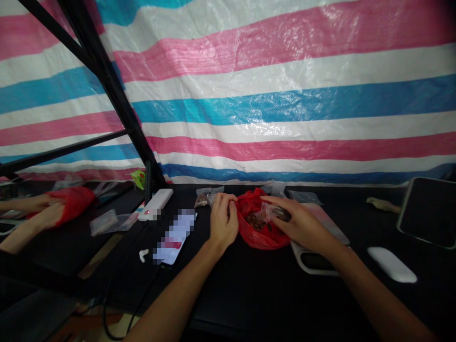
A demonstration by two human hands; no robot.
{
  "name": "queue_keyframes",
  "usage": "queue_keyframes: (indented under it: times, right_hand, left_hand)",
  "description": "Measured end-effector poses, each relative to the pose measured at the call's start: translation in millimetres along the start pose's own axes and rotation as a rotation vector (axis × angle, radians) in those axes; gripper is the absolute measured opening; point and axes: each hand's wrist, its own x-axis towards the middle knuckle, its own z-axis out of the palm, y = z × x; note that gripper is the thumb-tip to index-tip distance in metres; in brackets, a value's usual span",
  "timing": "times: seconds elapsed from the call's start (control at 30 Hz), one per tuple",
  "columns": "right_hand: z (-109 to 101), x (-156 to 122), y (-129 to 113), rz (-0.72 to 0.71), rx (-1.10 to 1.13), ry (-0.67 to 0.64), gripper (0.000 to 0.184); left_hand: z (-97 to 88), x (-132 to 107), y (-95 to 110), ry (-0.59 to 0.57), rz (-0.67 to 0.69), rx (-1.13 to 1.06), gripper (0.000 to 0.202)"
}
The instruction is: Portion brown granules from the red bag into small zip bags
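Here, the left hand [223,221] and the right hand [302,223] meet over a crumpled, glossy red plastic bag [263,232], which lies slumped open on a black table [249,297], its thin film gathered in loose folds around a heap of dark brown chunks [254,221]. The left hand's fingers [228,202] are curled and pressed together against the bag's upper edge; whether they pinch it, I cannot tell. The right hand's fingers [281,204] reach in from the other side, close together, pinching a small clear plastic bag [270,211] with a dark lump inside, just above the red bag. Under the right wrist sits a white-rimmed flat device [313,262], and a pale pink flat sheet [326,221] lies beyond it. To the left, a pixelated phone [174,236] lies beside a white power bank [156,204], while clear packets of brown pieces [204,197] sit just behind the left hand. On the right are a white oval object [392,264] and a black, white-edged panel [429,212]. Farther back, a black metal frame [110,80] crosses a pink, white and blue striped tarpaulin [285,95].
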Motion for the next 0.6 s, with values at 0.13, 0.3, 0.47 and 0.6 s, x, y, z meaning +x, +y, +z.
queue_keyframes:
  times: [0.13,0.3,0.47,0.6]
  right_hand:
    - [-25,0,13,0.092,0.081,0.004,0.042]
    - [-53,-7,45,0.144,-0.036,-0.035,0.041]
    - [-59,-12,51,0.154,-0.116,-0.025,0.051]
    - [-63,-10,43,0.132,-0.048,0.048,0.059]
  left_hand:
    - [0.0,0,0,0.01,0.006,-0.005,0.022]
    - [0.4,0,0,-0.001,-0.004,-0.01,0.021]
    - [0.1,0,-1,-0.009,0.004,-0.003,0.02]
    - [0.0,0,-2,-0.004,0.004,0.001,0.019]
